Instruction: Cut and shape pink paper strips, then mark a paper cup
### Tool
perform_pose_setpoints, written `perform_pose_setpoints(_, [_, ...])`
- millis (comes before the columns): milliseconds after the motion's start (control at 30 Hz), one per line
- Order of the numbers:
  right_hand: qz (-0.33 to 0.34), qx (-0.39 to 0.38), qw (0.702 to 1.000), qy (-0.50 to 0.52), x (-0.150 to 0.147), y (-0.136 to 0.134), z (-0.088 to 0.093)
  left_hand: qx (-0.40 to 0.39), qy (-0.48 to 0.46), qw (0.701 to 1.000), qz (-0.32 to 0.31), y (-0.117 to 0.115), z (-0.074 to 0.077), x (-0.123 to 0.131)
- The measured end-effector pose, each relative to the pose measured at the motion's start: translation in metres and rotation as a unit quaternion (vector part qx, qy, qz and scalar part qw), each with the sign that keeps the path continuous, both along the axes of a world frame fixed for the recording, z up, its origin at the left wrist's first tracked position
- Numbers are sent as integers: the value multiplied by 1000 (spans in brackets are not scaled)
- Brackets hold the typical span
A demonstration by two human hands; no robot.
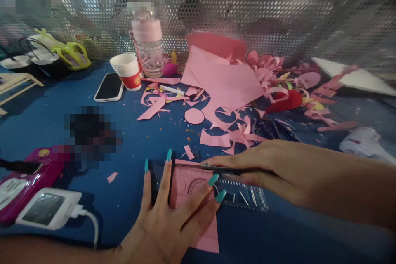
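Right grip [275, 169] is closed on a slim dark tool [230, 169], aligned left-to-right near the clear ruler [247, 198]'s upper edge; at lower centre, pink paper [208, 237] is overlain by ruler and spread left grip [168, 222].

Pink paper [204, 235], a blue table [105, 140] and turquoise nails [213, 180] on the left hand [163, 218].
The clear ruler [244, 199] is patterned with an arc of small dots and pale lines; the power strip [46, 167] is magenta, the cups [126, 70] white with a red band, the phone [109, 87] black with a white edge, the bottle's lid [147, 30] pale pink, the mesh [108, 20] grey with round holes.
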State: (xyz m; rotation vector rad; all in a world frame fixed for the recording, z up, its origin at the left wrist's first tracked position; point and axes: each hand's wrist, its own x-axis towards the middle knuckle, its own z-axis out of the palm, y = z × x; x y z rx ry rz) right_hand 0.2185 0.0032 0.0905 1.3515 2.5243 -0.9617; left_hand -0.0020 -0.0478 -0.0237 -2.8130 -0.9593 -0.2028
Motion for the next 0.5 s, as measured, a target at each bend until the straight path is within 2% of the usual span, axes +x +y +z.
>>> perform_pose_setpoints(167, [-15,-7,1000,-25,-4,0,4,9,-14,1000,7,-1,-4,1])
perform_pose_setpoints(500, [-3,49,998,-26,11,-8,-6,6,-25,1000,4,0,-4,1])
